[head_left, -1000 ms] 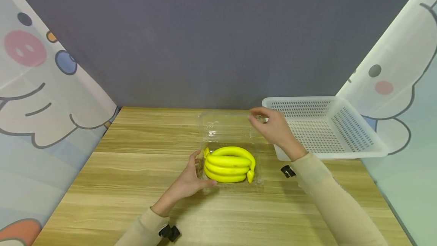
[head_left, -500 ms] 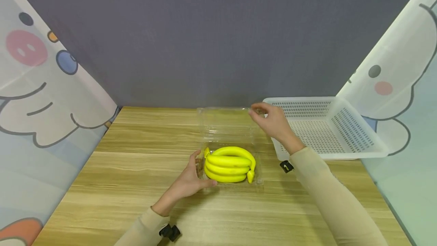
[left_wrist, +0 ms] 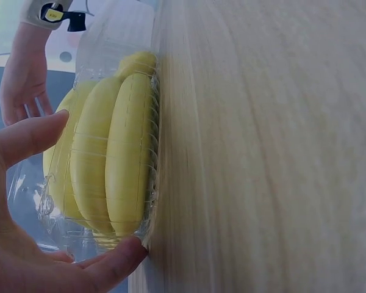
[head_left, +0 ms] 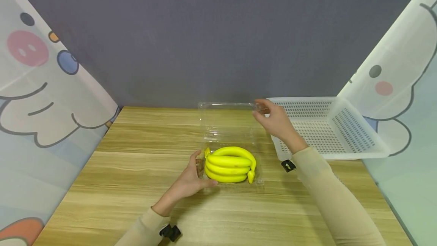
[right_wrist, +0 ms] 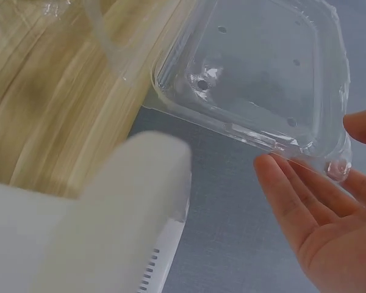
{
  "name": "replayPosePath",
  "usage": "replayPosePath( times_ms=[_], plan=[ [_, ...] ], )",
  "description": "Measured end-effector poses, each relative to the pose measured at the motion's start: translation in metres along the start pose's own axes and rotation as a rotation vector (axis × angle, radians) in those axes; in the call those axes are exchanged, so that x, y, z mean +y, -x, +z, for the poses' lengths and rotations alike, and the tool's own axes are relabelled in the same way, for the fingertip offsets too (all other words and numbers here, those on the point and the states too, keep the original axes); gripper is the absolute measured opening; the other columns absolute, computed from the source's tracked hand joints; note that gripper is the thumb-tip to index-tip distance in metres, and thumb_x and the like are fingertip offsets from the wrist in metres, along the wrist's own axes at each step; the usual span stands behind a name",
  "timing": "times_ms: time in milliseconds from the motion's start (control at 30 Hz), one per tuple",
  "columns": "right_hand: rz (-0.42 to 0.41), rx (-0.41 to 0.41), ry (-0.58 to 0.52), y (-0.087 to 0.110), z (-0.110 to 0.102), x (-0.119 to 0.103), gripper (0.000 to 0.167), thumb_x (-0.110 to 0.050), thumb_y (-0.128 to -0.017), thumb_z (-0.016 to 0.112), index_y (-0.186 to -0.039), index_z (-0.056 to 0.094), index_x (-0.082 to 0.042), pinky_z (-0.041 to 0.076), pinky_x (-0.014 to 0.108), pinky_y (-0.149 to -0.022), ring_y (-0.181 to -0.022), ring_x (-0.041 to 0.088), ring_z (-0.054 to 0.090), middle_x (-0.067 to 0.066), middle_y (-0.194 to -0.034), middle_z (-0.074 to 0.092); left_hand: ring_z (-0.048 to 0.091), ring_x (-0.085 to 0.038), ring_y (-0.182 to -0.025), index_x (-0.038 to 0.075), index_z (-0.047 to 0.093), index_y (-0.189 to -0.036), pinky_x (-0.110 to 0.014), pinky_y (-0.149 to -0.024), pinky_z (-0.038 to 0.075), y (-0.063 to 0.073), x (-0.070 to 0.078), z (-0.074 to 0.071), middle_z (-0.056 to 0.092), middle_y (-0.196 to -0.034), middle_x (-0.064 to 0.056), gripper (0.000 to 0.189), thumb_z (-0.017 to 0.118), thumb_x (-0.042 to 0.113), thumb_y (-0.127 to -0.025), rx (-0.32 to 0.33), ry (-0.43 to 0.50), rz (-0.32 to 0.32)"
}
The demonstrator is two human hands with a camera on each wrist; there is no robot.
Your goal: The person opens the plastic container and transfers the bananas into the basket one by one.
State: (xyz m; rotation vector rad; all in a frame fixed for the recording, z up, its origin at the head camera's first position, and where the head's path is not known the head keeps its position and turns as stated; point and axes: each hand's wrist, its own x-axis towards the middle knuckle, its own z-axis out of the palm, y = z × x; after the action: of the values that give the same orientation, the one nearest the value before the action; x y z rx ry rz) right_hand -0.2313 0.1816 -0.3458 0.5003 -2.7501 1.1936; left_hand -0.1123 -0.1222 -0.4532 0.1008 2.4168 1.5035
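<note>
A bunch of yellow bananas (head_left: 228, 169) lies in the base of a clear plastic clamshell box (head_left: 258, 179) in the middle of the table. My left hand (head_left: 186, 181) holds the box at its near left corner, thumb along the front and fingers at the left end. In the left wrist view the bananas (left_wrist: 97, 152) show through the transparent wall. Behind the base stands the raised clear lid (head_left: 228, 119). By its far right corner my right hand (head_left: 274, 122) pinches it; the right wrist view has the thumb on the lid's edge (right_wrist: 256, 125) and the fingers on the other side.
A white perforated plastic basket (head_left: 315, 134) stands at the back right, close beside the right forearm. A grey wall (head_left: 191, 41) rises behind the wooden table (head_left: 136, 185). Cartoon-printed panels flank both sides.
My right hand has moved up and slightly right, and the lid's free edge has come up with it. The left hand, the box's base and the bananas have stayed in place.
</note>
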Motion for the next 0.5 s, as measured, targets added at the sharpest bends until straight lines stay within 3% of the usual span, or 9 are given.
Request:
replayPosePath(
  times_ms=[333,500],
  plan=[
    [0.044,0.009,0.015,0.0013,-0.0035,0.0007,0.061,-0.027,-0.102,0.059,-0.155,0.039,-0.008,0.055,0.054,-0.087,-0.118,0.037,0.062,0.02,-0.142,0.055,0.036,-0.054,-0.138,0.012,0.007,-0.162,-0.074,-0.101,0.036,-0.0009,-0.0004,0.0004,0.031,-0.154,-0.034,0.126,0.093,0.032,-0.073,0.004,-0.003,0.0],
    [0.046,0.009,0.027,0.004,-0.0043,-0.0009,0.057,-0.026,-0.102,0.059,-0.153,0.043,-0.006,0.056,0.053,-0.086,-0.118,0.037,0.062,0.021,-0.143,0.054,0.036,-0.055,-0.138,0.012,0.007,-0.162,-0.074,-0.101,0.036,-0.0007,-0.0009,0.0003,0.032,-0.153,-0.035,0.125,0.093,0.032,-0.073,0.006,-0.003,0.003]
  ],
)
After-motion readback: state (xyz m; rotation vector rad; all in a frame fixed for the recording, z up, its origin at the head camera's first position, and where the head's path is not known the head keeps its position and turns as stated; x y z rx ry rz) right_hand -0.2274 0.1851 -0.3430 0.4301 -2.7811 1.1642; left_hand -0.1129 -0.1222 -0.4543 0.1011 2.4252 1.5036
